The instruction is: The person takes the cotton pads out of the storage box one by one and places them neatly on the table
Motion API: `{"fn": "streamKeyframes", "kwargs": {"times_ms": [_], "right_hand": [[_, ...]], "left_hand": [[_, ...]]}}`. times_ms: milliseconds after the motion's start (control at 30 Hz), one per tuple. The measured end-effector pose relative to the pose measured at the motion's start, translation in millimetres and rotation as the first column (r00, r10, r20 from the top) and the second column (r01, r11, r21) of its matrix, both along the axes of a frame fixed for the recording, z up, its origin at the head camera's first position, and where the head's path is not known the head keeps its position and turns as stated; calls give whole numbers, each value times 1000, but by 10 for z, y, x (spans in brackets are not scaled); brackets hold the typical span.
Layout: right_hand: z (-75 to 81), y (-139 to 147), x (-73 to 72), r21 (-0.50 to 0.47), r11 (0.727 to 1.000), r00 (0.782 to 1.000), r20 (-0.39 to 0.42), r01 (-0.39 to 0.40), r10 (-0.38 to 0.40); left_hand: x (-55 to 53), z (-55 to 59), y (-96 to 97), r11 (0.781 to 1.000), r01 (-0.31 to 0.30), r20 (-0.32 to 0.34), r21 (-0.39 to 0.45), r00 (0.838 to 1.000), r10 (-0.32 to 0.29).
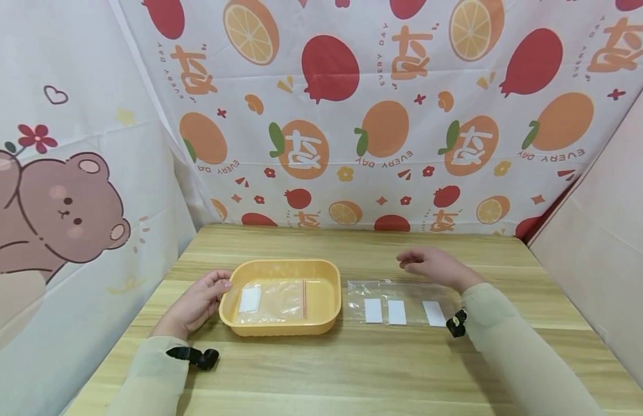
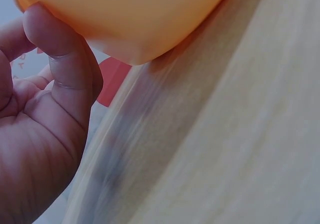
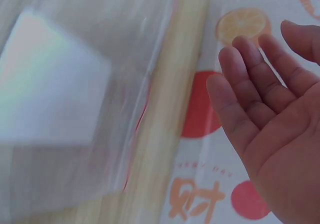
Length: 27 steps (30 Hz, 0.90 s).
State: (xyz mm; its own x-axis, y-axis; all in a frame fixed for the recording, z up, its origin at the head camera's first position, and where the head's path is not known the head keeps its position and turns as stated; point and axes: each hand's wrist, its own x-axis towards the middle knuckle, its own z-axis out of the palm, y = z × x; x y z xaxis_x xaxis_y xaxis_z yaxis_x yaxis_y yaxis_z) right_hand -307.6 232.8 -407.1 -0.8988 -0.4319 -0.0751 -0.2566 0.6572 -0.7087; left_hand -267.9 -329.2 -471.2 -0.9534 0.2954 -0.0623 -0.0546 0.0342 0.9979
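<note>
My left hand (image 1: 200, 300) holds the left end of a yellow plastic tray (image 1: 279, 330), thumb against its outer wall in the left wrist view. Inside the tray lies a clear zip-lock bag (image 1: 279, 300) with a red seal line and a white rectangle (image 1: 250, 300) at its left. To the right of the tray, clear zip-lock bags (image 1: 412, 309) lie flat on the table, showing three white rectangles. My right hand (image 1: 435, 267) hovers past their far edge, touching nothing. In the right wrist view its fingers (image 3: 240, 69) are loosely extended, beside a bag with a red seal.
The light wood-grain table (image 1: 321, 375) runs back to a fruit-patterned cloth (image 1: 331, 69). A bear-print cloth (image 1: 66, 214) hangs on the left and a pale one (image 1: 607, 231) on the right. Black straps (image 1: 193, 357) circle both wrists.
</note>
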Motion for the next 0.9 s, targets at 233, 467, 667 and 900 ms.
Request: {"fn": "streamKeyframes", "kwargs": {"times_ms": [233,467,667,900], "right_hand": [[149,-243,90,-225,974,987,163,22,15],[289,-524,166,-391,920,963,257,27,81],[336,-818,217,-475,880,941,291,-13,171],[306,-1175,257,-536,844,923,318,-15,219]], "left_hand": [[-9,-10,1,1000,5,-1,4,1000,-5],[-8,-19,-11,1000,11,-1,19,1000,-11],[-9,-25,-14,999,16,-8,30,1000,-16],[-17,-33,-21,999,22,-13,30,1000,-22]]}}
